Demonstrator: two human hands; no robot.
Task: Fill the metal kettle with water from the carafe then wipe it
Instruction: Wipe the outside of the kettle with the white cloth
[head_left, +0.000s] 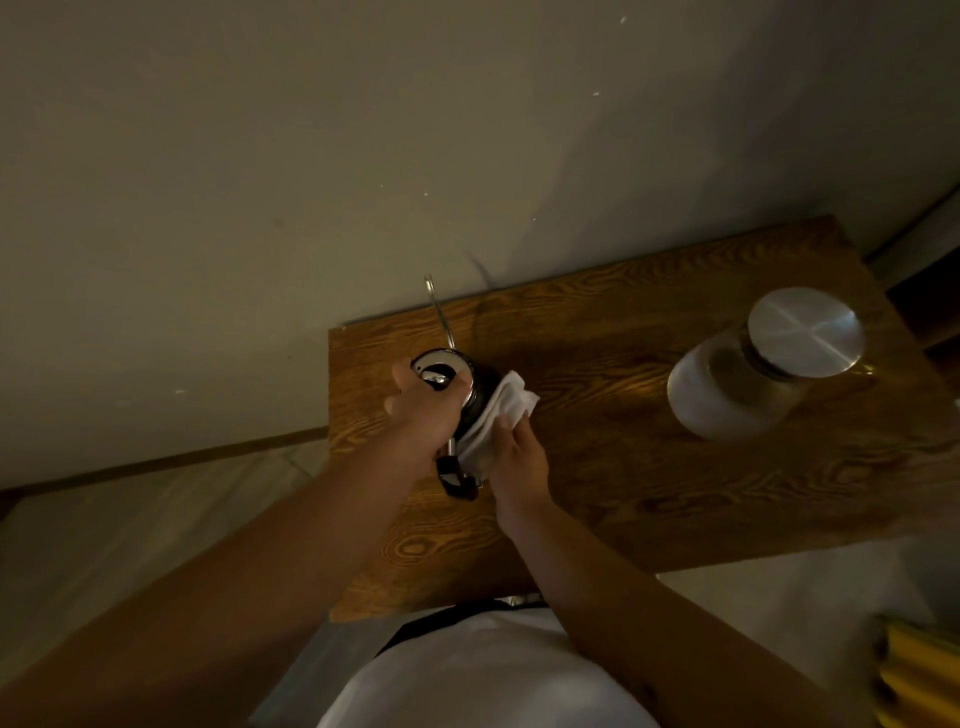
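Observation:
A small metal kettle (470, 384) with a thin curved spout (439, 312) and a black handle (457, 478) stands near the left end of the wooden table (623, 467). My left hand (426, 410) is clasped over the kettle's lid and top. In my right hand (514, 457) is a white cloth (498, 415), pressed against the kettle's right side. The glass carafe (737, 384) with a round metal lid (808, 332) stands apart at the right of the table; whether it holds water is unclear.
The table stands against a plain wall (363, 156); its left edge is just beside the kettle. A yellow object (919, 670) lies at the lower right, off the table. The light is dim.

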